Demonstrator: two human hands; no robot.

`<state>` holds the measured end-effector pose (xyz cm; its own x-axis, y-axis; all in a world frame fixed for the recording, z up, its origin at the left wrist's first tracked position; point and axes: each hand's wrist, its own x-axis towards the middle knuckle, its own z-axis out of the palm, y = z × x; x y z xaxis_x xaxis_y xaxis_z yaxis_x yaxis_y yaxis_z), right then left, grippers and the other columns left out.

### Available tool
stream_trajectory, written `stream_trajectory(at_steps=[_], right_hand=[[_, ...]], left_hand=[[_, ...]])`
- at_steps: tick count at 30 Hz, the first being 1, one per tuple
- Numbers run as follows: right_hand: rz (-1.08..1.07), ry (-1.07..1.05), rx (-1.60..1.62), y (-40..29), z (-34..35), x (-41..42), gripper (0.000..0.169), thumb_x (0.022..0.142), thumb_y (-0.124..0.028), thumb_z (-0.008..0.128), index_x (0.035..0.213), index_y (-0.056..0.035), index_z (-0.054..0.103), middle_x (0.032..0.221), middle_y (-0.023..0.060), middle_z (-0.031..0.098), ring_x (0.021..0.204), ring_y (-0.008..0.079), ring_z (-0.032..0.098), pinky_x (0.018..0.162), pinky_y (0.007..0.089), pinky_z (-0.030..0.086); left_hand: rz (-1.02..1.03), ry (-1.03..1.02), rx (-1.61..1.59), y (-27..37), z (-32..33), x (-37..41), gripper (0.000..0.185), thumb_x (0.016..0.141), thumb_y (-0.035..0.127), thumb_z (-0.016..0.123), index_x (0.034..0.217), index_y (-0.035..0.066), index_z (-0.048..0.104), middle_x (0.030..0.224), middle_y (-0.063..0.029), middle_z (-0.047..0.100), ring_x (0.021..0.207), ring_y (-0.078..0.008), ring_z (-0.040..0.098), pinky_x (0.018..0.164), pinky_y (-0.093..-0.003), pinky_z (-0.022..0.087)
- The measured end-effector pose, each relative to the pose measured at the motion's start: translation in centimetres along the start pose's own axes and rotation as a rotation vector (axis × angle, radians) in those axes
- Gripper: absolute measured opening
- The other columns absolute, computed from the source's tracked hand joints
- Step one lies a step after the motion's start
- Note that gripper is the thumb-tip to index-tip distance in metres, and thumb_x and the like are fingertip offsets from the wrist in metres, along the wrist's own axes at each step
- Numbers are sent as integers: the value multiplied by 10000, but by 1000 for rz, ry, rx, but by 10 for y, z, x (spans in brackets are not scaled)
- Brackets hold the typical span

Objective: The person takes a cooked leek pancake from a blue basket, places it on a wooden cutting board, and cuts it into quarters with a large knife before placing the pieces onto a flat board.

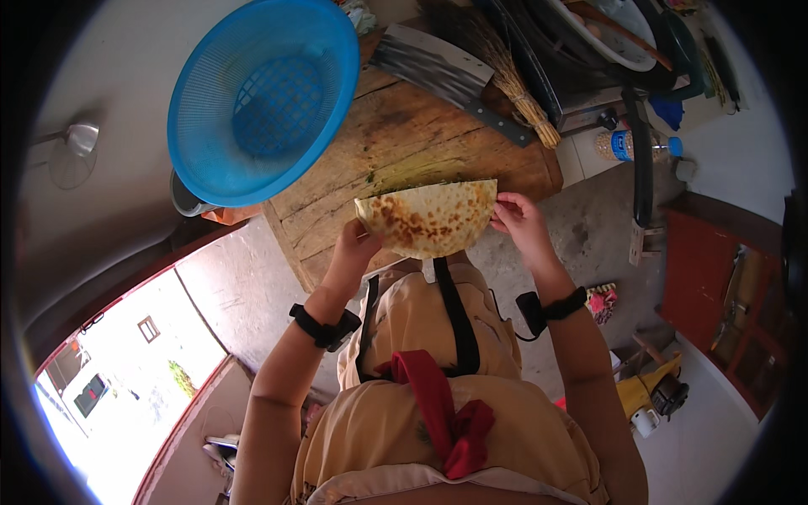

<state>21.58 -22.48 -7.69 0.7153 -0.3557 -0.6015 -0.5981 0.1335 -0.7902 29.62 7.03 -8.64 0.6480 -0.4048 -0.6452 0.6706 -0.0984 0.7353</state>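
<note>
A browned, half-round folded flatbread (432, 218) is held up over the near edge of a thick wooden chopping board (404, 139). My left hand (356, 246) pinches its left corner, and my right hand (517, 218) grips the right corner between thumb and fingers. Dark green filling shows along the straight upper edge. Bits of green lie scattered on the board just beyond it. Farther back on the board rests a cleaver (435, 66), its black handle pointing right and toward me.
Left of the board sits a large blue plastic colander (278, 107). A straw brush (521, 95) lies beside the cleaver. At the upper right stands a stove with a pan, whose long black handle (641, 170) juts toward me. A capped plastic bottle (631, 145) lies near that handle.
</note>
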Motion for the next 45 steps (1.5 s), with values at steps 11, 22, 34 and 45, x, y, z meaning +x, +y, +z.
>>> stream_trajectory(at_steps=[11,22,34,45], right_hand=[[74,-225,73,-2,4,6,359,917,-200,556,1189,15,463,1109,85,548,1027,159,542,851,309,479],[58,-303,524,-8,-43,-50,338,940,-136,491,1242,-36,377,1232,78,467,1120,198,501,893,374,485],[-21,-111,574,54,-266,-146,395,907,-201,556,1244,-75,394,1232,79,475,1125,205,499,903,383,479],[-109,215,650,89,-528,-216,318,933,-188,512,1207,-58,416,1199,80,506,1095,190,522,881,370,489]], left_hand=[[-177,128,-187,26,7,-6,326,861,113,585,1129,-16,452,1078,-88,565,957,-163,563,810,-278,458],[-70,-127,-266,61,58,-36,436,851,45,569,1239,22,373,1214,-94,512,1136,-203,498,949,-344,428],[-148,-522,-106,24,272,-43,504,816,-19,604,1245,2,341,1243,-108,480,1164,-199,471,1007,-343,358],[-258,-745,119,-9,565,-7,410,870,32,562,1216,36,343,1196,-148,509,1103,-221,525,927,-338,433]])
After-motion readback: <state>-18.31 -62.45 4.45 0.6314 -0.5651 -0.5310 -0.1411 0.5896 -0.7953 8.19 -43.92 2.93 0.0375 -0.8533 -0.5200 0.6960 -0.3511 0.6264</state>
